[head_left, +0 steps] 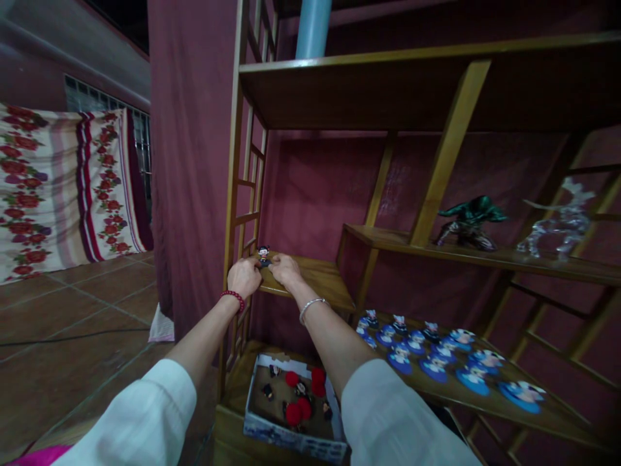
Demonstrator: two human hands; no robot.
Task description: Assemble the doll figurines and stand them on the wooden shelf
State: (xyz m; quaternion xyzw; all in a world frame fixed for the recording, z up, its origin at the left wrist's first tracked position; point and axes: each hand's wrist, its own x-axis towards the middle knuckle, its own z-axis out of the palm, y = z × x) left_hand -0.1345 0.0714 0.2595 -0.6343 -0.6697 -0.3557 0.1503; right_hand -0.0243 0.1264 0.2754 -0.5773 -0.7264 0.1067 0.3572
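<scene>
A small dark-haired figurine (263, 254) stands upright on the small wooden shelf (320, 275) at the left of the rack. My left hand (245, 277) is at the figurine's left side, its fingers closed at the base. From the right, my right hand (285, 268) pinches the same base, thumb and fingers together. Below my arms, an open cardboard box (264, 426) holds several more small dark figurines and several red round pieces (304, 408).
Several blue-based figurines (434, 367) stand in rows on the lower right shelf. A green creature statue (478, 220) and a clear deer figure (557, 223) occupy the middle shelf. A blue cylinder (313, 29) rests on top. Lattice posts (235, 162) border the left side.
</scene>
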